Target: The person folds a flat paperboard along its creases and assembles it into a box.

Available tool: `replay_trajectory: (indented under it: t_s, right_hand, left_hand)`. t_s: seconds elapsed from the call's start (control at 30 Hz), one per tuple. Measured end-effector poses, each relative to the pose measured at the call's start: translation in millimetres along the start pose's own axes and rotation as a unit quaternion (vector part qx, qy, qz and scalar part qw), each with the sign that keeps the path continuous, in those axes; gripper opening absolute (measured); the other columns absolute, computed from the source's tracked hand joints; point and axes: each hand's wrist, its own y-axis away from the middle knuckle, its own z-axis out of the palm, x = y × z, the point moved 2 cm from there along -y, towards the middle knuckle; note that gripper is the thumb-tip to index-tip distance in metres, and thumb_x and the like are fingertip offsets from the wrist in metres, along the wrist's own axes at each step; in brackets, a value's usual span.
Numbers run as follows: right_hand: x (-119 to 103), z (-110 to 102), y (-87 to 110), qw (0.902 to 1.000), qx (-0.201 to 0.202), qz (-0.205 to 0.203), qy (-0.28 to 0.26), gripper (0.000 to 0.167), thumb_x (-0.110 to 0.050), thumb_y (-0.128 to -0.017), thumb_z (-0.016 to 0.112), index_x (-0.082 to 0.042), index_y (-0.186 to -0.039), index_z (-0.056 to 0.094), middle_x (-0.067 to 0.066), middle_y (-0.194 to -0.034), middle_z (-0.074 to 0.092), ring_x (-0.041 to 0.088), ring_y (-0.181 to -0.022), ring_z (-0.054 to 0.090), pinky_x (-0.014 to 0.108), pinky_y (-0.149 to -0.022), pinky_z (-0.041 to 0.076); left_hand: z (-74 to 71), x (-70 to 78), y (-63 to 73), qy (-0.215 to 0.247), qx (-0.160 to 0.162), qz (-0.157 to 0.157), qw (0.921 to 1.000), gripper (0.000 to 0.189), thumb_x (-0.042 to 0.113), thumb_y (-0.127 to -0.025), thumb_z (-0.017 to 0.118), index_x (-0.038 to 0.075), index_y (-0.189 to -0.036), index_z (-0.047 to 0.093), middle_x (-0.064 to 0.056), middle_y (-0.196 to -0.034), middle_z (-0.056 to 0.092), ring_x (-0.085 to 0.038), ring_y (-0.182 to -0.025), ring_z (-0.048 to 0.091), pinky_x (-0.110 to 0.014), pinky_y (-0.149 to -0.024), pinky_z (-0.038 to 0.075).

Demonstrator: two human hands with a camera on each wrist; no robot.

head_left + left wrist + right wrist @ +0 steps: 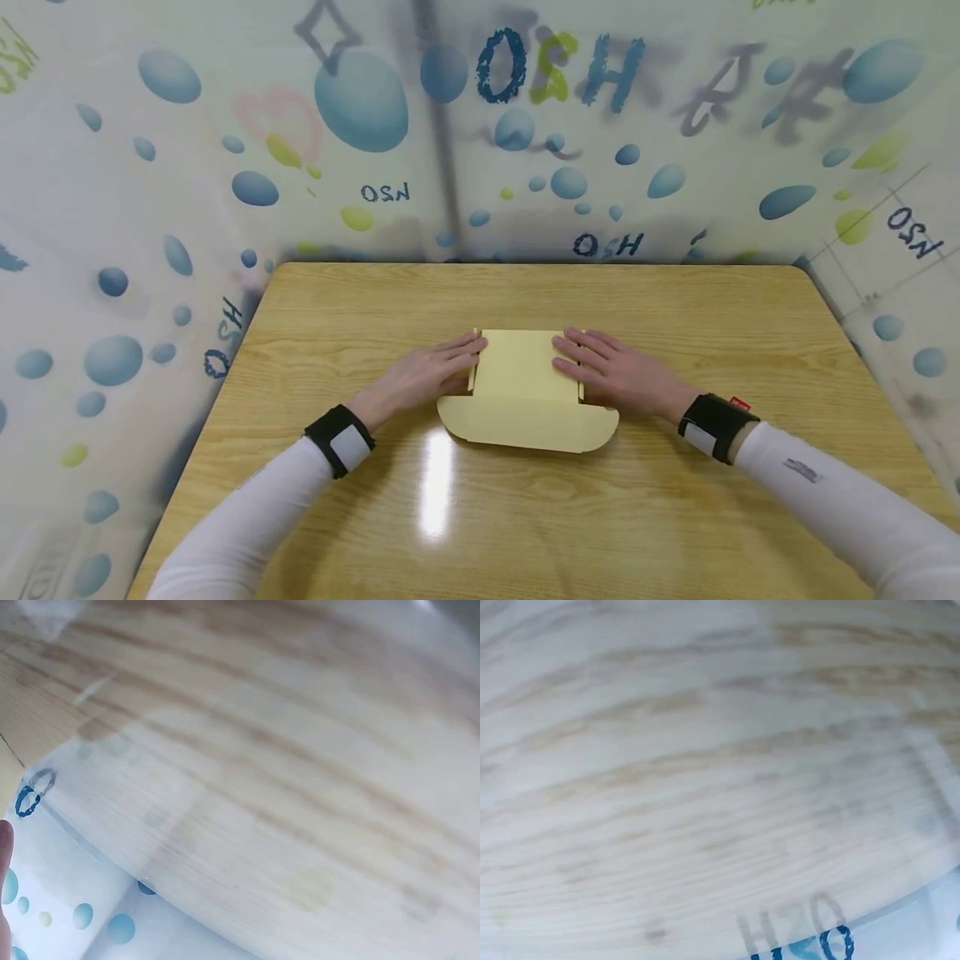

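A pale yellow cardboard box (517, 362) sits on the table in the head view, its narrow side flaps raised and a wide flap (528, 425) with rounded corners spread toward me. My left hand (431, 372) touches the left side flap, its extended fingers reaching over the top edge. On the opposite side my right hand (615, 372) rests with its fingers spread over the right side flap, fingertips on the box's inner panel. Only a sliver of a left finger (4, 885) shows in the left wrist view. The right wrist view holds just tabletop and curtain.
The wood-grain table (517, 533) has rounded far corners and reflects a bright streak of light. A white curtain (487, 167) printed with blue and green drops hangs behind it and along both sides. Black straps (339, 442) circle both wrists.
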Motion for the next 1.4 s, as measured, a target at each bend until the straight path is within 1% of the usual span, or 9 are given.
replay_trajectory:
  t_s: [0.13, 0.5, 0.7, 0.8, 0.9, 0.97, 1.1, 1.23, 1.4]
  right_hand:
    - [-1.2, 5.2, 0.3, 0.9996, 0.027, -0.006, 0.001, 0.055, -0.040, -0.116, 0.028, -0.007, -0.158, 0.044, 0.016, -0.170, 0.040, 0.021, -0.168, 0.012, 0.035, -0.139, 0.008]
    - [-1.7, 4.9, -2.0, 0.9986, 0.028, 0.018, -0.040, 0.055, -0.036, -0.116, 0.026, -0.004, -0.157, 0.045, 0.014, -0.168, 0.043, 0.019, -0.168, 0.016, 0.029, -0.138, 0.009]
    - [-1.0, 6.9, -0.4, 0.9940, 0.033, 0.048, -0.093, 0.051, -0.025, -0.116, 0.026, -0.001, -0.156, 0.046, 0.012, -0.169, 0.043, 0.015, -0.166, 0.020, 0.018, -0.134, 0.010]
    - [-0.7, 7.7, 0.0, 0.9927, 0.037, 0.054, -0.101, 0.050, -0.023, -0.116, 0.027, 0.001, -0.154, 0.049, 0.014, -0.166, 0.046, 0.014, -0.166, 0.022, 0.017, -0.134, 0.012]
    - [-0.3, 8.4, 0.8, 0.9924, 0.039, 0.055, -0.104, 0.050, -0.023, -0.116, 0.027, 0.001, -0.153, 0.050, 0.014, -0.166, 0.046, 0.013, -0.166, 0.020, 0.017, -0.134, 0.012]
    - [-0.4, 8.7, 1.2, 0.9923, 0.038, 0.056, -0.103, 0.051, -0.024, -0.116, 0.026, 0.001, -0.153, 0.050, 0.013, -0.167, 0.044, 0.012, -0.166, 0.018, 0.017, -0.134, 0.011]
    - [-0.4, 9.4, 2.2, 0.9919, 0.039, 0.058, -0.106, 0.050, -0.023, -0.116, 0.026, 0.001, -0.154, 0.048, 0.012, -0.168, 0.044, 0.012, -0.167, 0.018, 0.017, -0.134, 0.012]
    - [-1.0, 9.9, 3.7, 0.9919, 0.040, 0.062, -0.104, 0.050, -0.022, -0.115, 0.026, 0.000, -0.154, 0.048, 0.012, -0.167, 0.044, 0.013, -0.166, 0.021, 0.016, -0.131, 0.018]
    - [-4.2, 9.5, 2.7, 0.9909, 0.041, 0.064, -0.111, 0.050, -0.022, -0.115, 0.026, -0.002, -0.155, 0.049, 0.010, -0.167, 0.045, 0.013, -0.165, 0.023, 0.013, -0.128, 0.025]
  left_hand:
    - [-1.1, 1.2, -1.6, -0.001, -0.003, 0.001, 1.0000, 0.041, 0.013, -0.097, 0.075, 0.009, -0.137, 0.065, -0.011, -0.156, 0.059, -0.027, -0.144, 0.058, -0.029, -0.095, 0.062]
    - [-1.4, -3.3, 0.1, 0.052, 0.006, -0.017, 0.9985, 0.046, 0.010, -0.095, 0.077, 0.006, -0.139, 0.065, -0.012, -0.153, 0.061, -0.029, -0.140, 0.061, -0.033, -0.098, 0.062]
    - [-5.4, -5.8, 1.5, 0.068, -0.039, -0.053, 0.9955, 0.084, -0.026, -0.083, 0.064, 0.004, -0.158, 0.045, -0.016, -0.167, 0.044, -0.034, -0.152, 0.047, -0.029, -0.066, 0.054]
    - [-4.2, -8.6, 1.5, 0.050, -0.067, -0.076, 0.9936, 0.094, 0.004, -0.089, 0.082, 0.005, -0.166, 0.028, -0.022, -0.174, 0.026, -0.041, -0.161, 0.028, -0.033, -0.093, 0.060]
    - [-2.1, -11.9, 1.3, 0.025, -0.080, -0.090, 0.9925, 0.116, 0.040, -0.084, 0.089, 0.001, -0.167, 0.018, -0.028, -0.175, 0.012, -0.048, -0.164, 0.013, -0.048, -0.129, 0.036]
    - [-1.8, -12.9, 1.0, 0.019, -0.080, -0.093, 0.9923, 0.123, 0.052, -0.080, 0.087, 0.000, -0.167, 0.019, -0.028, -0.176, 0.010, -0.048, -0.164, 0.010, -0.054, -0.133, 0.025]
    - [0.4, -13.0, -1.7, 0.005, -0.087, -0.091, 0.9920, 0.113, 0.055, -0.087, 0.081, 0.002, -0.167, 0.020, -0.023, -0.178, 0.009, -0.043, -0.166, 0.010, -0.054, -0.133, 0.027]
    - [4.2, -11.6, -6.3, -0.030, -0.101, -0.076, 0.9915, 0.091, 0.017, -0.098, 0.074, 0.004, -0.168, 0.017, -0.020, -0.178, 0.011, -0.041, -0.166, 0.013, -0.050, -0.133, 0.029]
    - [6.9, -9.5, -11.4, -0.032, -0.104, -0.051, 0.9927, 0.109, -0.033, -0.079, 0.058, 0.010, -0.169, 0.017, -0.015, -0.178, 0.015, -0.034, -0.166, 0.019, -0.047, -0.130, 0.036]
